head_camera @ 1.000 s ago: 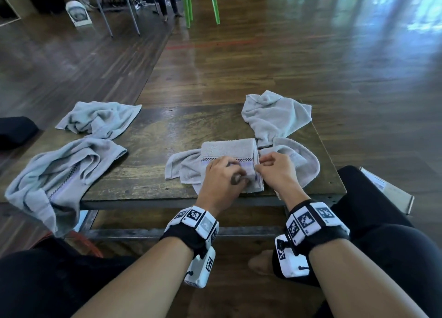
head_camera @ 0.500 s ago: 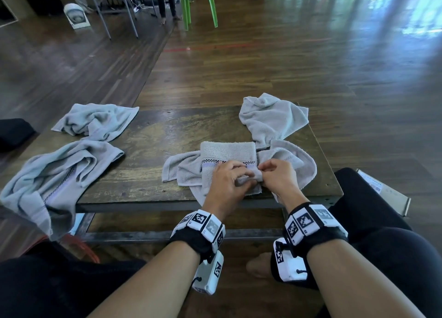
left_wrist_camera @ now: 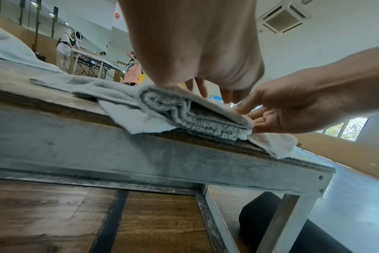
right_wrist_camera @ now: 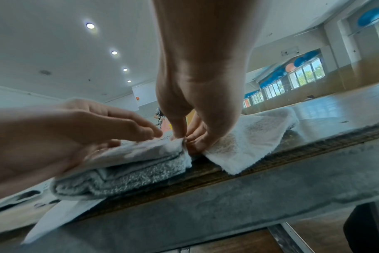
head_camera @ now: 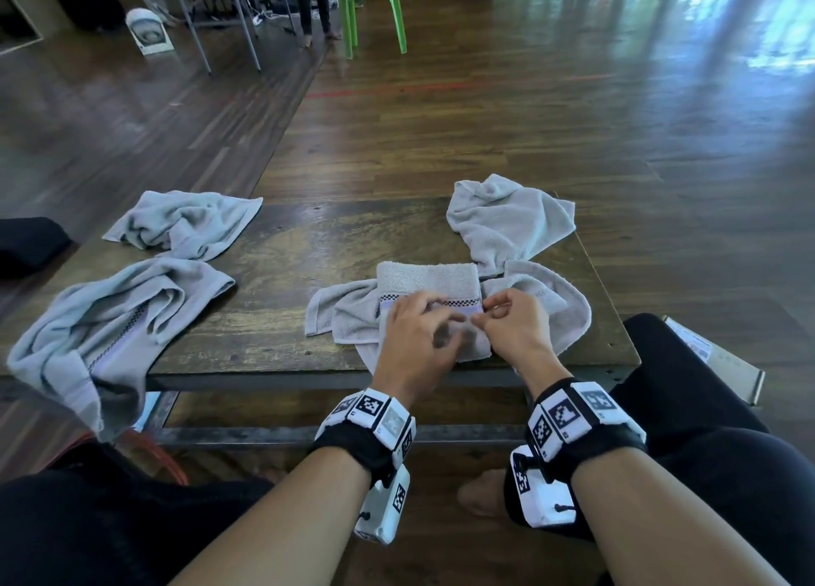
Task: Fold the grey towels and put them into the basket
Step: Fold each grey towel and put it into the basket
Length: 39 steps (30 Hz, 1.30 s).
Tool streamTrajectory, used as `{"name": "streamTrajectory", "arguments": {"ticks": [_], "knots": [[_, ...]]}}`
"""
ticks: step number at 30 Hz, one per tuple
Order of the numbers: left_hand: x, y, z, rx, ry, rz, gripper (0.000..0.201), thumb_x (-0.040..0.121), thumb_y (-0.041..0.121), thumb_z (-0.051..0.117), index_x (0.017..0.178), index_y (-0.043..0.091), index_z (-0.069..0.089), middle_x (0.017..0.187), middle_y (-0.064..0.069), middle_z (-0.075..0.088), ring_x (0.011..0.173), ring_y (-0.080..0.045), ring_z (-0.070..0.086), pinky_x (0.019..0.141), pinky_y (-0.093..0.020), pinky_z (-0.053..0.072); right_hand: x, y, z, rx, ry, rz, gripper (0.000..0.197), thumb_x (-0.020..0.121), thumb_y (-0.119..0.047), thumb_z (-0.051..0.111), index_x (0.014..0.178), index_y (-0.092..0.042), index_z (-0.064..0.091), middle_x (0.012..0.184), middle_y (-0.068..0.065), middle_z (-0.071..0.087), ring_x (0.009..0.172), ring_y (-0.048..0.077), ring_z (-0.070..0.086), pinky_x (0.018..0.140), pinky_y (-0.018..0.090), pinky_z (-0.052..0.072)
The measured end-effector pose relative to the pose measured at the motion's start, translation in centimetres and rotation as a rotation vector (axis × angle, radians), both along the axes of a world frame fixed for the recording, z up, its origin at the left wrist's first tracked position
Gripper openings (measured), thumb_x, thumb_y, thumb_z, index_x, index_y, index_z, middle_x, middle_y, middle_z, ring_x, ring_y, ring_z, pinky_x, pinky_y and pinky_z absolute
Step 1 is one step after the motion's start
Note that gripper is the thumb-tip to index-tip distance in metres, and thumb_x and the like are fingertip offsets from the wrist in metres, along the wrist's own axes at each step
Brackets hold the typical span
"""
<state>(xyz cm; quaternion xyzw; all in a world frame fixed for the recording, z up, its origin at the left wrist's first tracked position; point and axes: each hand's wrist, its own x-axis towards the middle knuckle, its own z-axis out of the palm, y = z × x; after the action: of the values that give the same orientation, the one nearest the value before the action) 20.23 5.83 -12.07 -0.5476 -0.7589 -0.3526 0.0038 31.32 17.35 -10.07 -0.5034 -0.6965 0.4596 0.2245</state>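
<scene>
A folded grey towel (head_camera: 428,279) with a checked band lies near the table's front edge, on top of a spread grey towel (head_camera: 564,307). My left hand (head_camera: 434,325) lies over the folded towel with straight, spread fingers. In the right wrist view the left hand (right_wrist_camera: 110,126) rests flat on the towel's top layer (right_wrist_camera: 141,159). My right hand (head_camera: 485,318) pinches the folded towel's right edge between thumb and forefinger (right_wrist_camera: 180,131). The left wrist view shows the towel's stacked layers (left_wrist_camera: 197,119) end-on, with the right hand (left_wrist_camera: 288,109) at their right corner.
More crumpled grey towels lie on the wooden table (head_camera: 282,276): one at the back left (head_camera: 185,223), one hanging over the left edge (head_camera: 106,325), one at the back right (head_camera: 507,219). An orange curved rim (head_camera: 154,451) shows below the table's left end. My knees flank the table.
My left hand's fingers have straightened and spread over the folded towel, where they were curled before. The right hand stays at the towel's right edge.
</scene>
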Motion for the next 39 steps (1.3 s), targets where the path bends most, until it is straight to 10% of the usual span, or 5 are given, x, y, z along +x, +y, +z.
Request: {"name": "streamTrajectory", "arguments": {"ticks": [9,13,21,28,39], "knots": [[-0.7,-1.8,-1.6,-0.316,0.142,0.077,0.055,0.101,0.042,0.031,0.155,0.033,0.021,0.166,-0.003,0.007,0.153,-0.024,-0.008,0.123,-0.048,-0.001,-2.5,-3.1,-0.2,0.653,-0.168,0.284,0.046,0.096,-0.017,0.055,0.142,-0.016,0.045,0.149,0.003,0.039,0.137,0.022,0.034,0.110,0.040,0.039],[-1.3,-1.9,-0.6,-0.298,-0.026,0.025,0.060,0.101,0.030,0.043,0.156,0.024,0.020,0.166,0.000,0.009,0.153,-0.017,-0.005,0.124,-0.044,0.001,-3.1,-3.1,-2.3,0.537,-0.381,0.485,0.055,0.108,-0.029,0.028,0.161,-0.020,0.015,0.170,-0.003,0.005,0.156,0.015,-0.002,0.127,0.043,0.001],[-2.1,-1.8,1.6,-0.079,-0.543,0.320,0.063,0.096,0.030,0.054,0.151,0.014,0.027,0.152,-0.002,0.033,0.139,-0.016,0.034,0.112,-0.027,0.031,-3.0,-2.6,-3.4,0.520,-0.495,0.561,0.060,0.108,-0.039,0.016,0.161,-0.023,-0.005,0.168,-0.008,-0.015,0.153,0.011,-0.017,0.126,0.045,-0.007],[-3.7,0.5,3.1,-0.137,-0.847,0.432,0.042,0.084,0.046,0.064,0.102,0.008,0.066,0.099,-0.005,0.070,0.097,-0.023,0.065,0.087,-0.038,0.052,-2.8,-2.4,-3.0,0.487,-0.522,0.598,0.059,0.108,-0.039,0.014,0.161,-0.025,-0.008,0.168,-0.009,-0.017,0.153,0.011,-0.018,0.124,0.047,-0.007],[-4.0,-1.3,5.0,0.007,-0.977,0.291,0.026,0.086,0.040,0.064,0.107,0.025,0.059,0.104,0.002,0.067,0.101,-0.017,0.064,0.091,-0.039,0.052,-1.4,-2.1,1.2,0.469,-0.225,0.297,0.057,0.103,-0.042,0.044,0.153,-0.015,0.032,0.157,0.008,0.035,0.147,0.029,0.026,0.120,0.048,0.025]]}}
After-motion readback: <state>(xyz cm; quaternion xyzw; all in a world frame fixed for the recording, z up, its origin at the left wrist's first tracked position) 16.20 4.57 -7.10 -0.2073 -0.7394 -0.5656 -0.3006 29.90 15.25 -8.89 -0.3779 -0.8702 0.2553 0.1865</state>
